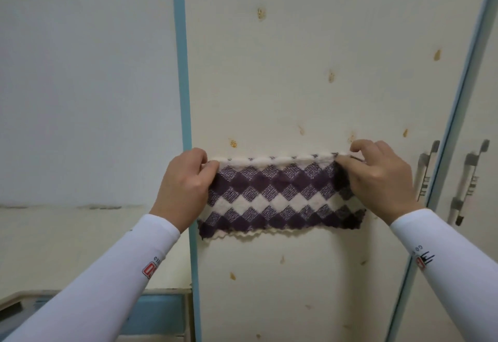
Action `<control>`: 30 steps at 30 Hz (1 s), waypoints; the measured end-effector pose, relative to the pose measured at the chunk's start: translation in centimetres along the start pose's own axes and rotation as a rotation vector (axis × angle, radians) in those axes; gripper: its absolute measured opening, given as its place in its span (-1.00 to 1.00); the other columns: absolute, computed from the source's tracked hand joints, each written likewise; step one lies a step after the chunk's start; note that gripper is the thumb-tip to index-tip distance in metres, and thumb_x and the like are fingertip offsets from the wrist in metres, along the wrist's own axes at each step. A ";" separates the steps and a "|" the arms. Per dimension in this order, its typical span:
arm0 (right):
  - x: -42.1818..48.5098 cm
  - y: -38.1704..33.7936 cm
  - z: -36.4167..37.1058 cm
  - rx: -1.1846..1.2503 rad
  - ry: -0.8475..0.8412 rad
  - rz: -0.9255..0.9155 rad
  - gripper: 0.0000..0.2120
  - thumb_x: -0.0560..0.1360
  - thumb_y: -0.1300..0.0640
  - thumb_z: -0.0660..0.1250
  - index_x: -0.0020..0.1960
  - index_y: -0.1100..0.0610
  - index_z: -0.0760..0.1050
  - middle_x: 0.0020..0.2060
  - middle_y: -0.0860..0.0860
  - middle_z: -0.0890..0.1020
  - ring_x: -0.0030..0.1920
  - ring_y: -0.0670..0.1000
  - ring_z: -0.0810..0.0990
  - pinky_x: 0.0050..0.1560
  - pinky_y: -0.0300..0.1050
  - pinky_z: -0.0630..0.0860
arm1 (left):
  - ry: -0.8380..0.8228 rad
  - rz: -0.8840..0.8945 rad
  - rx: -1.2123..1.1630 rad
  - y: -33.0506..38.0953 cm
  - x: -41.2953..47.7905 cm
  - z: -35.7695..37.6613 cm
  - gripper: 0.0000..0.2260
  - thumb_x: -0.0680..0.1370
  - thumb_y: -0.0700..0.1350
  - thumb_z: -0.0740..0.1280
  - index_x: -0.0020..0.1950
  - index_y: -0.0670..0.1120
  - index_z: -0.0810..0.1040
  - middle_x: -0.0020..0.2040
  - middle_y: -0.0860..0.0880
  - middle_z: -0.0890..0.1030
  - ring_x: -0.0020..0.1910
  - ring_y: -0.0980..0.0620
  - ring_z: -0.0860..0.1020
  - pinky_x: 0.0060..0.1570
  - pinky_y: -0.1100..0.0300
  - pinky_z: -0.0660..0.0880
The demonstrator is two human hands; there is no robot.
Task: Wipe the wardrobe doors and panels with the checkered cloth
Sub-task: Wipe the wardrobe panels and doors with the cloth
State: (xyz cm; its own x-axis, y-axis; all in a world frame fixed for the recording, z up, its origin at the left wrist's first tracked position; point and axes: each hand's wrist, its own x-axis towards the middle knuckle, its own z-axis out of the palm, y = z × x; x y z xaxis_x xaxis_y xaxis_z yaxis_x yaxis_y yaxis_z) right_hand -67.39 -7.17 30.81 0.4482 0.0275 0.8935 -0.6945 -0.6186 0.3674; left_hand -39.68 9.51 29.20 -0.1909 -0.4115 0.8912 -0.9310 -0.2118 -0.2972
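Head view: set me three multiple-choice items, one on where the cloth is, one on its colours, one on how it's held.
1. Where is the checkered cloth?
A. On the floor.
B. In front of the stained wardrobe door.
C. Hung on a handle.
2. Its diamonds are:
A. Purple and white.
B. Red and black.
C. Green and yellow.
3. How is it held?
A. Balled in one hand.
B. Lying untouched.
C. Spread out, left hand and right hand pinching its top corners.
Answers: 1 B, it covers the cream panel; 2 A, those colours alternate; 3 C, a hand grips each upper corner.
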 end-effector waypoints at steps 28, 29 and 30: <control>-4.4 -9.2 8.6 -0.002 0.022 0.209 -0.47 0.56 -0.27 -0.02 0.50 -0.20 0.01 0.53 -0.04 -0.08 0.51 0.21 -0.11 0.20 0.57 -0.10 | -0.064 -0.766 0.068 9.4 -0.2 7.2 -0.02 0.42 0.49 -0.12 0.48 -0.29 -0.19 0.46 -0.34 0.08 0.50 -0.16 -0.20 0.42 -0.13 -0.12; -4.4 -9.2 8.7 -0.008 0.035 0.215 -0.46 0.56 -0.28 -0.02 0.50 -0.20 0.01 0.53 -0.04 -0.08 0.51 0.20 -0.10 0.21 0.57 -0.11 | -0.042 -0.759 0.074 9.3 -0.1 7.4 -0.01 0.41 0.50 -0.11 0.48 -0.28 -0.18 0.46 -0.33 0.09 0.50 -0.13 -0.21 0.42 -0.14 -0.11; -4.2 -9.1 8.7 -0.009 0.046 0.218 -0.46 0.55 -0.28 -0.01 0.49 -0.21 0.01 0.53 -0.05 -0.08 0.51 0.19 -0.10 0.21 0.57 -0.11 | -0.010 -0.753 0.081 9.1 0.1 7.5 -0.01 0.41 0.50 -0.10 0.49 -0.28 -0.18 0.46 -0.33 0.09 0.50 -0.12 -0.21 0.41 -0.15 -0.09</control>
State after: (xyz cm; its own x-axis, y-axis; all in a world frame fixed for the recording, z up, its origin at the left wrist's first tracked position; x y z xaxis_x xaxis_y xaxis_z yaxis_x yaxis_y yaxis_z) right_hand -58.01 -8.45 21.50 0.2610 -0.0704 0.9628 -0.7771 -0.6070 0.1663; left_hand -45.84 0.86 23.96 0.4907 -0.1380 0.8603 -0.7829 -0.5033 0.3658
